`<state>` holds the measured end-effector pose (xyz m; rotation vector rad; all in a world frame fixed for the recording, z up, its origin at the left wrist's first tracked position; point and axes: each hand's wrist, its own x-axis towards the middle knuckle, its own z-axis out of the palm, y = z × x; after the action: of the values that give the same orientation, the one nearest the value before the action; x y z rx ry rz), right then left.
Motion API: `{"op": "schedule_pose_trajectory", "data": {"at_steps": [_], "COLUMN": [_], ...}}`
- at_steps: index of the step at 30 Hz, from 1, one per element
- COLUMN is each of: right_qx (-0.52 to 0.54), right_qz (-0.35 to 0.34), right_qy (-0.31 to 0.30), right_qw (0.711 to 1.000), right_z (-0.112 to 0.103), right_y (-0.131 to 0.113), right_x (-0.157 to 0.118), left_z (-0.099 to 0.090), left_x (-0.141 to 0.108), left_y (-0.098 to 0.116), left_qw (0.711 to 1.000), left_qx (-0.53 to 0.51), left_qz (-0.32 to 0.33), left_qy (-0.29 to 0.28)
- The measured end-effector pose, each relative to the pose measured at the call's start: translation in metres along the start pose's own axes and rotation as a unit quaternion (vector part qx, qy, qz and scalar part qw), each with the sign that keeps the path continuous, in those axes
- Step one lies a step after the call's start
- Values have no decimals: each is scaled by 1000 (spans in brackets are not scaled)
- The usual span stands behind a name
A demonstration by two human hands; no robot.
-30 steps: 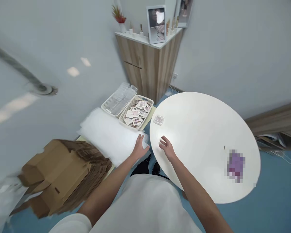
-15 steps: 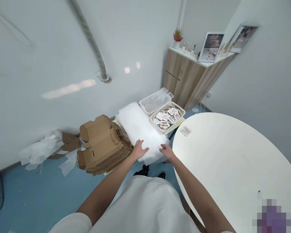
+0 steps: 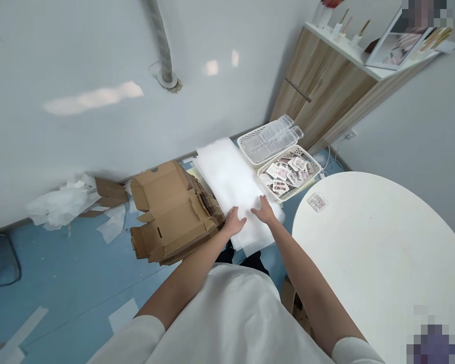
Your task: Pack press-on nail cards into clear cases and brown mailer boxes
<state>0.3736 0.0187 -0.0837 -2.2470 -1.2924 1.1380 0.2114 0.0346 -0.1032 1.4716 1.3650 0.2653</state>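
Hands [image 3: 234, 222] [image 3: 265, 211] over white sheets [image 3: 227, 174], contact unclear, table [image 3: 379, 247] cropped

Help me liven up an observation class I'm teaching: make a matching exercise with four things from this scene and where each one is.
Things
1. cardboard stack
2. white sheets
3. small clear case
4. printed cards

Places
A. on the round table
B. below the left hand and right hand
C. inside a perforated basket
D. on the wearer's left, next to the white sheets

Right pairs: 1-D, 2-B, 3-A, 4-C
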Motion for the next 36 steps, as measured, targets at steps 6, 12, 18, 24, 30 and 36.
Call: {"op": "schedule_pose_trajectory", "data": {"at_steps": [6, 12, 18, 24, 30, 36], "right_qx": [-54, -75, -16, 82, 68, -72], "right_qz": [-72, -144, -189, -159, -82, -120], "right_qy": [-54, -79, -35, 110, 92, 146], "right_qw": [994, 984, 981, 978, 990, 979], "right_z": [28, 39, 32, 11, -8, -31], "right_y": [-7, -32, -47, -48, -52, -38], "right_x": [2, -19, -37, -30, -13, -22], "left_z": [3, 3, 0, 1, 11, 27], "left_x": [6, 14, 11, 5, -8, -9], "left_y": [-1, 7, 24, 33, 35, 43], "left_qw": [999, 981, 919, 918, 940, 967], "left_qx": [-41, -192, -383, -376, -334, -256], "left_qz": [-19, -25, -52, -51, -33, -14], "left_qy": [-7, 26, 74, 120, 64, 7]}}
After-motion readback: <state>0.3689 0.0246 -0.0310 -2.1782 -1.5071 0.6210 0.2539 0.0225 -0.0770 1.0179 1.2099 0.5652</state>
